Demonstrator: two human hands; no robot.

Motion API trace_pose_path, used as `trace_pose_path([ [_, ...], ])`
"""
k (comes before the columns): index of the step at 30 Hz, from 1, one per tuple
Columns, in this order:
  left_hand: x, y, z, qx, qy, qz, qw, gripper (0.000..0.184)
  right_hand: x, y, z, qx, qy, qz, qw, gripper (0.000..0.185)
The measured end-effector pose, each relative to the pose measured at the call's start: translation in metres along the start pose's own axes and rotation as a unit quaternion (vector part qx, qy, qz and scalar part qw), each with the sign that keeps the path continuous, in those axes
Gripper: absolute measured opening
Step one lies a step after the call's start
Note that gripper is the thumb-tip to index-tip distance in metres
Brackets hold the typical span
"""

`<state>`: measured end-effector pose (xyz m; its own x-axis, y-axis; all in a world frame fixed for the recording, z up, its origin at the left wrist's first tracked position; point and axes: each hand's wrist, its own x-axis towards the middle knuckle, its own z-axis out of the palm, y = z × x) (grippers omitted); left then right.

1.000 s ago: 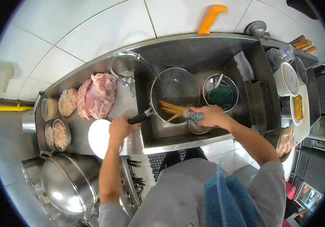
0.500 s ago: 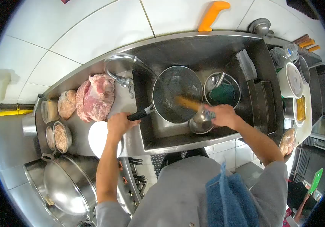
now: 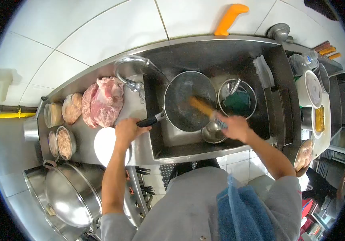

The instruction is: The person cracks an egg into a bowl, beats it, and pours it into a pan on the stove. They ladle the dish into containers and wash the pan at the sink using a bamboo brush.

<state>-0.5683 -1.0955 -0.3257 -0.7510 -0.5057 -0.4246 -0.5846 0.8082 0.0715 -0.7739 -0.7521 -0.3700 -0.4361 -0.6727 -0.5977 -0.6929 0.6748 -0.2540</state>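
My left hand (image 3: 128, 130) is wrapped round the black handle of a dark frying pan (image 3: 184, 90), which rests in the metal sink (image 3: 180, 145). Water runs from the curved tap (image 3: 134, 59) at the pan's left side. In my right hand (image 3: 235, 127) is a brush of tan bristles (image 3: 201, 106), its handle end inside my closed fingers and its tips over the pan. Below the brush lies a small metal bowl (image 3: 213, 133). Right of the pan stands a round metal bowl (image 3: 223, 89) holding a green scouring pad (image 3: 237, 102).
A large piece of raw meat (image 3: 103, 103) and a white plate (image 3: 109, 147) lie on the left counter, with containers of food further left. Large metal pots (image 3: 70, 197) stand at lower left. Tubs (image 3: 309, 89) line the right side. A co-worker is partly visible at lower right.
The brush has moved from the pan's lower edge up and right, nearer its middle right. My left hand stays on the handle. The co-worker at lower right has shifted position.
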Motion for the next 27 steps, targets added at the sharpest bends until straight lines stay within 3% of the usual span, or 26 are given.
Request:
trace_pose_path([
  [2, 0.002, 0.004, -0.004, 0.003, 0.005, 0.0, 1.0, 0.054, -0.012, -0.015, 0.019, 0.027, -0.003, -0.112, 0.993, 0.071],
  [4, -0.001, 0.007, -0.007, 0.004, -0.008, -0.009, 1.0, 0.054, -0.01, -0.012, 0.003, 0.005, -0.027, -0.056, 0.998, 0.071],
  [6, -0.002, 0.006, -0.004, 0.014, -0.002, -0.014, 1.0, 0.054, 0.001, 0.002, 0.0, 0.008, 0.035, 0.027, 0.999, 0.071],
  [9, 0.004, 0.005, -0.005, 0.012, -0.005, -0.02, 1.0, 0.055, -0.015, -0.014, 0.018, 0.007, 0.003, -0.106, 0.994, 0.064],
  [12, 0.002, 0.002, 0.0, 0.016, -0.013, -0.02, 1.0, 0.056, -0.002, 0.0, -0.003, 0.058, 0.017, 0.034, 0.998, 0.061],
  [13, 0.004, 0.002, -0.001, 0.018, -0.006, -0.021, 1.0, 0.057, 0.001, 0.002, 0.007, -0.001, 0.027, 0.017, 0.999, 0.062],
  [14, 0.004, 0.001, -0.002, 0.018, -0.007, -0.02, 1.0, 0.057, -0.01, -0.012, -0.002, 0.009, -0.034, -0.017, 0.999, 0.063],
  [16, 0.006, 0.001, 0.001, 0.018, -0.011, -0.015, 1.0, 0.058, -0.015, -0.013, 0.012, 0.017, -0.031, -0.063, 0.997, 0.064],
  [19, 0.002, 0.004, -0.001, 0.025, 0.004, -0.022, 0.999, 0.057, -0.001, 0.007, 0.005, 0.034, 0.01, 0.048, 0.998, 0.068],
  [22, 0.003, 0.003, -0.005, 0.014, -0.015, -0.008, 1.0, 0.056, -0.012, 0.002, 0.037, -0.014, 0.005, -0.097, 0.995, 0.07],
  [23, 0.002, 0.003, -0.004, 0.021, -0.018, -0.008, 1.0, 0.055, -0.014, -0.006, 0.006, 0.01, -0.058, -0.031, 0.998, 0.069],
  [24, 0.001, 0.003, -0.003, 0.024, -0.018, -0.011, 0.999, 0.055, -0.003, 0.007, 0.009, 0.046, 0.012, 0.011, 0.999, 0.067],
  [26, 0.002, 0.005, -0.003, 0.024, -0.011, -0.016, 1.0, 0.054, -0.005, -0.005, 0.009, 0.053, -0.009, 0.036, 0.998, 0.067],
  [27, 0.001, 0.005, -0.005, 0.029, -0.011, -0.012, 0.999, 0.054, -0.01, -0.018, 0.017, 0.046, 0.011, -0.054, 0.997, 0.066],
])
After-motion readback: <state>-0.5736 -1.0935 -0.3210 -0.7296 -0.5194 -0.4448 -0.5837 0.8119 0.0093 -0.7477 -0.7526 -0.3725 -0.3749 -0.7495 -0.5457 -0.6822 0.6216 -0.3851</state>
